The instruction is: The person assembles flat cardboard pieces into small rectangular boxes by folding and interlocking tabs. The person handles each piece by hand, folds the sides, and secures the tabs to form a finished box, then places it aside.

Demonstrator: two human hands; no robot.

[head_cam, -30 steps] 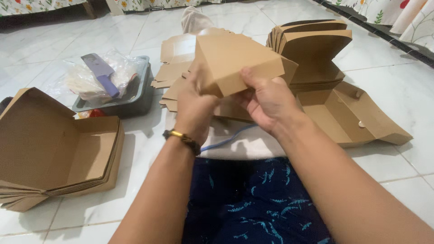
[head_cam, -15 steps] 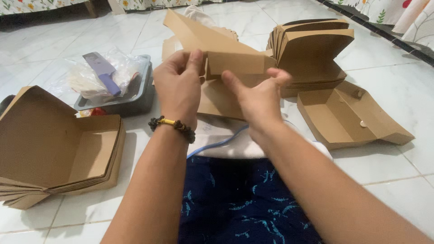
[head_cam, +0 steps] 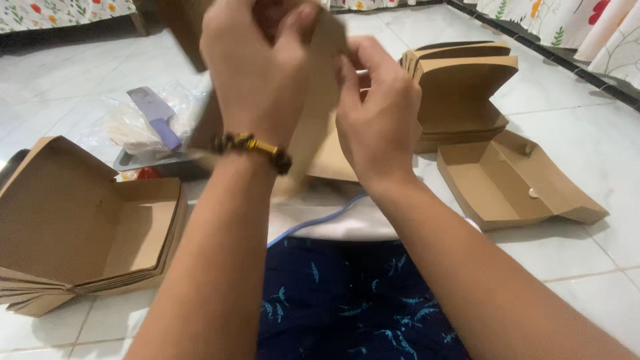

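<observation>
Both my hands are raised close to the camera, gripping one brown cardboard box blank [head_cam: 313, 127] that hangs upright between them. My left hand [head_cam: 257, 67], with a bead bracelet at the wrist, pinches its upper edge. My right hand [head_cam: 379, 113] holds its right side, fingers curled on the card. Most of the blank is hidden behind my hands and is blurred.
A nested stack of folded brown boxes [head_cam: 93, 227] lies at my left. Another stack [head_cam: 460, 93] stands at the back right, with one open box [head_cam: 513, 183] in front of it. A grey tray [head_cam: 143, 160] holds a plastic bag and a purple cleaver [head_cam: 157, 113]. White floor tiles surround.
My hands have lifted the cardboard blank up toward the camera and turned it upright. My right hand, open half a second ago, has closed on it.
</observation>
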